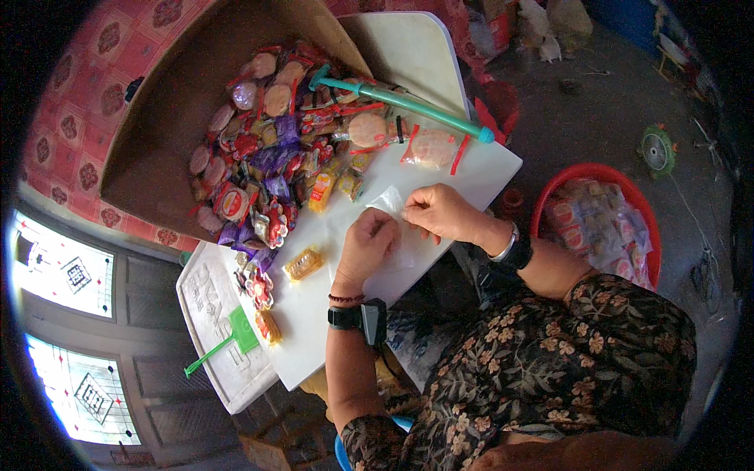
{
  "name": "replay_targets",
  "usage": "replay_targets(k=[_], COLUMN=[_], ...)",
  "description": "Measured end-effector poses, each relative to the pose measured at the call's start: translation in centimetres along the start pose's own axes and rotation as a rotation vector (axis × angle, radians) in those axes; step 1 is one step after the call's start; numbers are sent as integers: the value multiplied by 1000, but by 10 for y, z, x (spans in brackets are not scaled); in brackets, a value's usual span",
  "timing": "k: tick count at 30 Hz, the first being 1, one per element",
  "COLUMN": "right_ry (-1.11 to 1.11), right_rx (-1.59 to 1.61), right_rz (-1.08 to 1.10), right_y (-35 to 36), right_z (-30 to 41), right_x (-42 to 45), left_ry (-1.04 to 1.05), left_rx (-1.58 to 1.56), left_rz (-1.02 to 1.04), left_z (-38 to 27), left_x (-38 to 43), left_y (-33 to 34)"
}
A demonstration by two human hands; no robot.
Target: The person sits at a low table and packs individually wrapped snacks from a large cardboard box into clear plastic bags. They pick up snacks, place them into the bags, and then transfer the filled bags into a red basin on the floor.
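Note:
A clear plastic bag [403, 256] lies over the white board [306, 335] in front of me. My left hand [368, 240], fingers curled, pinches one side of it. Close beside, my right hand [440, 213] holds the bag's other side between thumb and fingertips. A yellow packaged cake [304, 264] rests on the board left of my left hand. Farther off lie a round wafer-like snack in a clear red-edged wrapper [433, 148] and a yellow packet with a red label [321, 191]. The exact grip of the fingertips is partly hidden.
A cardboard box [159, 129] lies open, spilling a heap of wrapped snacks [283, 147]. Across them rests a teal tube with a handle [424, 110]. A green fly swatter [241, 332] is at the lower left. A red tub [655, 247] of bagged snacks stands at the right.

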State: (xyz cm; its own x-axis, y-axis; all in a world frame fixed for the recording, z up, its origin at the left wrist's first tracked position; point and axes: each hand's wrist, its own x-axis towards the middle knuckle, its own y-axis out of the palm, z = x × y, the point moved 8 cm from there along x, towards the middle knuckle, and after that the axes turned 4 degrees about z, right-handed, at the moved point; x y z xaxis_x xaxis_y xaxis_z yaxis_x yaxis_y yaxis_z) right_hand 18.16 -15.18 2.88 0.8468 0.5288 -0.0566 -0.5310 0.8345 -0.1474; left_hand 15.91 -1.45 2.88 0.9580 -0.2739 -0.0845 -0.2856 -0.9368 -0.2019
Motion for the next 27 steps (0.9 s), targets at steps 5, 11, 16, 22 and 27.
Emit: replay_targets(k=[5, 11, 16, 22, 27], right_ry=[35, -560, -549, -385, -417], right_rx=[50, -747, -965, -1027, -1083], right_rz=[-9, -573, -566, -383, -566], right_y=[-3, -41, -51, -42, -50], right_z=[5, 60, 66, 44, 50], right_x=[-6, -30, -28, -20, -26], left_ry=[60, 202, 286, 289, 274], left_rx=[44, 293, 365, 401, 386], left_rz=[-186, -362, -373, -445, -452], left_z=[-4, 4, -13, -13, -17], left_x=[-3, -3, -6, -10, -9], left_y=[-14, -35, -30, -36, -33])
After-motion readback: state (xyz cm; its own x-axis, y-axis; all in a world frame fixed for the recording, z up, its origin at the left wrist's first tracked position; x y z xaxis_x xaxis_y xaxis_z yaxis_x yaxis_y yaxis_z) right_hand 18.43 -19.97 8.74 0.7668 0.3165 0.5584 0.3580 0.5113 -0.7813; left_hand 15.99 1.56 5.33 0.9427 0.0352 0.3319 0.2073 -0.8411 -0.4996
